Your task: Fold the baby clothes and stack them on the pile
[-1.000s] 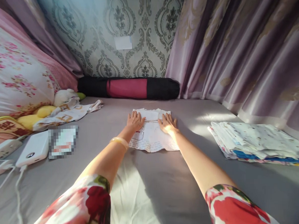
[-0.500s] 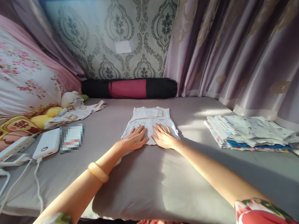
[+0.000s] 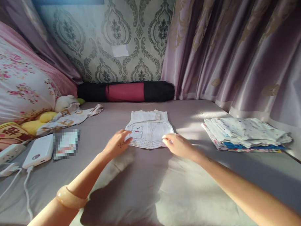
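A small white long-sleeved baby shirt (image 3: 149, 131) lies flat on the grey bed sheet, a bear outline with a red bow and lines of print on its front. One sleeve is folded across its upper part. My left hand (image 3: 118, 143) is at the shirt's lower left edge, fingers bent and the thumb apart from them. At the lower right edge is my right hand (image 3: 180, 145), its thumb and curled fingers drawn together. Whether a bit of cloth is between them I cannot make out. A pale bangle (image 3: 71, 197) circles my left forearm.
Folded clothes (image 3: 247, 131) are stacked at the right. On the left lie a white power bank (image 3: 39, 151) with a cable, a power strip (image 3: 8, 152), a blurred packet (image 3: 67, 144) and a crumpled garment (image 3: 69, 119). A black and red roll (image 3: 125, 92) lies along the wall.
Both hands have come off the shirt's front, where they lay flat, and moved outward to its lower edges. Their fingers have bent. The bear print is now uncovered.
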Demonstrator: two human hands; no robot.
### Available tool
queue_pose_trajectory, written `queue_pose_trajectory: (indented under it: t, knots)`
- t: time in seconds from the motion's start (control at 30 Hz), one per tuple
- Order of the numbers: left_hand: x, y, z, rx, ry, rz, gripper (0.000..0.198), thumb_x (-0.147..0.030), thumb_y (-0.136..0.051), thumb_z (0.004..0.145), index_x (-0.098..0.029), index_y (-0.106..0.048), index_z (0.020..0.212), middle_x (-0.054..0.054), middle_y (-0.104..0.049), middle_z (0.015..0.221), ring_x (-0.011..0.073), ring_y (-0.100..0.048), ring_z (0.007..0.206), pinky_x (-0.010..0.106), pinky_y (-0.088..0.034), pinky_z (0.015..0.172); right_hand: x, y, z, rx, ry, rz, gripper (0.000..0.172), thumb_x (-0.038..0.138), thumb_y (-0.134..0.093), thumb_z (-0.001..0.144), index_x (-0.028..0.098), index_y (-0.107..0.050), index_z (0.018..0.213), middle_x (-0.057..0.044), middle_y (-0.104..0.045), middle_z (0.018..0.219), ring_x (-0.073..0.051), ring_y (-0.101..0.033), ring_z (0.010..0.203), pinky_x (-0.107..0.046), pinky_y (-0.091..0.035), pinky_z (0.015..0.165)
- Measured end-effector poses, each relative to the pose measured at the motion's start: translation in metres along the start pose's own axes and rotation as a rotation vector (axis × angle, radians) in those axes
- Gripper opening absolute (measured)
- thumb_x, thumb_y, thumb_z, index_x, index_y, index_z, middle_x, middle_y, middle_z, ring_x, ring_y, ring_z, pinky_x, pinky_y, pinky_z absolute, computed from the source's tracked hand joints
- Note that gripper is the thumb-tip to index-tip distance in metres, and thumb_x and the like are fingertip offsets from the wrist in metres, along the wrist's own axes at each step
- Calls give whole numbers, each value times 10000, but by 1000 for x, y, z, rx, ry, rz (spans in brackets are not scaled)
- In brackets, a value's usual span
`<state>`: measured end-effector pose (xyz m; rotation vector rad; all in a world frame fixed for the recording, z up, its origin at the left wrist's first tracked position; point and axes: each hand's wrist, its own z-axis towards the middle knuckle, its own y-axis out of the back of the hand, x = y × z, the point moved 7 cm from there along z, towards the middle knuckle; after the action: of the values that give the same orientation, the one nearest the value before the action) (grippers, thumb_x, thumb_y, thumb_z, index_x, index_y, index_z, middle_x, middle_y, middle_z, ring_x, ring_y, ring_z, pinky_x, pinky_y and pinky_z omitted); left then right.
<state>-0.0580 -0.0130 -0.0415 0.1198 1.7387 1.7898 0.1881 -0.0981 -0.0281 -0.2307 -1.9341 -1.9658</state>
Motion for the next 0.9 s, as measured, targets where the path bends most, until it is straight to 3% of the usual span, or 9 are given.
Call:
queue_pose_trajectory:
  t: [0.1,0.17,0.27,0.4,0.53,0.63,0.7,0.8,0.9]
  knots:
    - [39,5,13,-11,291,88,416,-375,-480,920,-141,-578,1249,120,-694,1087,256,-655,1045,355,-500,915,-50,10,9,-104,-301,-156,287,195,-437,962,198,-646,1158,-93,-702,1121,-227,-644,1036,-279,-431,810]
    - [48,4,17,39,381,71,428,-368,-499,907,-114,-565,1245,124,-701,1061,263,-649,1051,344,-490,906,-69,7,12,-96,-384,-177,304,169,-474,936,175,-613,1207,-126,-684,1163,-244,-633,1058,-284,-418,793]
    - [49,1,21,76,426,2,444,-362,-535,872,-111,-561,1237,136,-697,1080,270,-647,1033,328,-487,859,-78,-4,14,-48,-416,-65,305,167,-479,923,186,-602,1202,-121,-691,1118,-231,-643,968,-283,-405,725]
    - [49,-4,21,94,425,-64,557,-393,-569,823,-114,-537,1304,107,-695,1006,257,-650,950,312,-487,785,-70,-10,10,30,-465,271,349,245,-504,901,216,-562,1244,-34,-672,865,-168,-601,703,-251,-383,601]
    - [44,-8,16,164,296,-363,637,-510,-531,819,-161,-538,1352,18,-626,814,210,-604,780,295,-459,693,-58,-12,3,153,-320,541,445,264,-520,862,191,-547,1301,17,-596,752,-152,-569,683,-236,-405,598]
    - [40,-3,7,229,188,-475,594,-434,-553,783,-169,-585,1313,7,-597,819,181,-554,736,274,-425,647,-61,-9,-2,126,-119,360,422,154,-523,794,196,-604,1206,15,-587,787,-147,-550,706,-244,-412,650]
    - [40,-2,3,245,107,-454,655,-322,-544,750,-184,-516,1390,6,-601,862,166,-533,720,262,-421,632,-64,-8,-2,47,-18,194,428,85,-486,774,203,-609,1167,-9,-606,868,-159,-561,769,-259,-425,710]
    - [43,-1,7,119,-56,-310,633,-226,-507,731,-194,-518,1363,42,-606,990,186,-552,829,284,-462,738,-60,-2,4,-136,105,2,329,42,-463,758,192,-630,999,-56,-599,949,-195,-562,885,-286,-437,788]
    - [45,-3,19,-63,-174,-160,379,-213,-475,774,-193,-643,1113,72,-585,1019,224,-551,944,346,-466,861,-50,5,14,-299,200,-115,270,0,-468,678,190,-600,818,-89,-594,981,-220,-556,908,-313,-442,820]
